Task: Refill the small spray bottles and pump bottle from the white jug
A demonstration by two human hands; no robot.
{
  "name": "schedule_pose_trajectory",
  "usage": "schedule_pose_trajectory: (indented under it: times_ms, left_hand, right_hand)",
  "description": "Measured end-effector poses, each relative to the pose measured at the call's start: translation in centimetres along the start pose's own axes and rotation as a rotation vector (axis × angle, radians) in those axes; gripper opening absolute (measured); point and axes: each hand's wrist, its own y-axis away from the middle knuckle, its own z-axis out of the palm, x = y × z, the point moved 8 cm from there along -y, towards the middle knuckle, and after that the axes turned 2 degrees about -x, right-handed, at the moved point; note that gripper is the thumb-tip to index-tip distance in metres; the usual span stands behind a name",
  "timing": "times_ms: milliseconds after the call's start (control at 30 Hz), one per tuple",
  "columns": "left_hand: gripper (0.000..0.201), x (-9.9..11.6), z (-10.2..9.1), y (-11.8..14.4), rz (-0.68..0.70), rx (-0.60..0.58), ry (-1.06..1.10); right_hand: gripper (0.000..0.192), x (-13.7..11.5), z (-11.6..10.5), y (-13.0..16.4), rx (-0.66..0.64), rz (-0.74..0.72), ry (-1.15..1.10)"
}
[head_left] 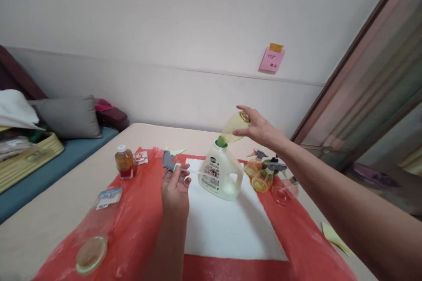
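My right hand point(253, 126) grips a yellowish clear bottle point(232, 128) near its base, tipping it over so its neck meets the green mouth point(220, 142) of a large pale jug. The jug point(217, 173) stands upright, with a printed label and a side handle. In my left hand point(176, 186) is a grey spray trigger head point(168, 160), its thin tube point(198, 172) pointing right across the front of the jug. Whether liquid is running between bottle and jug I cannot tell.
A white cloth point(231, 232) lies on red plastic sheeting point(138, 228). Several spray bottles point(262, 180) stand at right. At left are an amber bottle point(124, 163), a plastic packet point(108, 197) and a round lid point(91, 254). Yellow cloths point(336, 238) lie far right.
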Motion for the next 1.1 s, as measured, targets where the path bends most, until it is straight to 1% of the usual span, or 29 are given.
schedule_pose_trajectory:
  times_ms: [133, 200, 267, 333, 400, 467, 500, 533, 600, 667, 733, 800, 933, 1033, 1100]
  left_hand:
    - [0.026, -0.3, 0.0, -0.1, 0.001, 0.003, -0.014]
    - [0.026, -0.5, 0.0, -0.2, -0.004, 0.005, -0.016]
    - [0.026, -0.8, 0.0, -0.2, -0.01, 0.002, -0.021]
    - [0.025, -0.9, 0.1, -0.2, -0.01, -0.001, -0.029]
    - [0.024, -0.9, 0.2, -0.1, -0.008, -0.001, -0.032]
    - [0.023, -0.8, 0.3, -0.1, -0.001, 0.008, -0.023]
    - [0.021, -0.8, 0.3, -0.1, 0.004, 0.017, -0.013]
    - [0.02, -0.7, 0.3, -0.1, 0.012, 0.029, 0.0]
    - [0.015, -0.7, 0.3, -0.2, 0.025, 0.058, 0.038]
    - [0.01, -0.7, 0.2, -0.2, 0.03, 0.082, 0.077]
    - [0.006, -0.8, 0.1, -0.2, 0.031, 0.093, 0.095]
    - [0.006, -0.9, 0.2, -0.2, 0.03, 0.085, 0.086]
    - [0.011, -1.5, 0.5, -0.1, 0.019, 0.04, 0.023]
    - [0.017, -2.8, 0.9, 0.5, -0.017, 0.004, -0.054]
    - [0.02, -4.0, 1.4, 1.2, -0.038, -0.042, -0.112]
  right_hand:
    - [0.078, 0.6, 0.0, 1.6, 0.11, -0.053, -0.106]
    - [0.076, 0.9, 0.2, 3.0, 0.162, -0.072, -0.143]
    - [0.08, 1.7, 0.3, 5.0, 0.249, -0.056, -0.211]
    - [0.084, 3.3, 0.8, 7.4, 0.357, 0.044, -0.311]
    - [0.081, 5.6, 1.7, 10.3, 0.475, 0.212, -0.473]
    - [0.073, 7.9, 3.1, 13.5, 0.609, 0.372, -0.709]
    - [0.068, 8.9, 4.0, 15.0, 0.656, 0.445, -0.847]
    - [0.062, 9.6, 5.1, 16.2, 0.673, 0.51, -0.987]
    - [0.052, 10.3, 7.4, 18.1, 0.618, 0.615, -1.222]
    - [0.047, 10.4, 9.1, 19.4, 0.521, 0.666, -1.341]
    - [0.045, 10.3, 9.9, 20.4, 0.468, 0.674, -1.372]
    - [0.044, 10.4, 10.5, 20.9, 0.446, 0.666, -1.381]
    - [0.045, 10.2, 11.4, 21.2, 0.406, 0.658, -1.4]
    - [0.049, 9.4, 12.1, 21.1, 0.364, 0.624, -1.417]
    - [0.052, 8.6, 12.6, 21.3, 0.343, 0.593, -1.395]
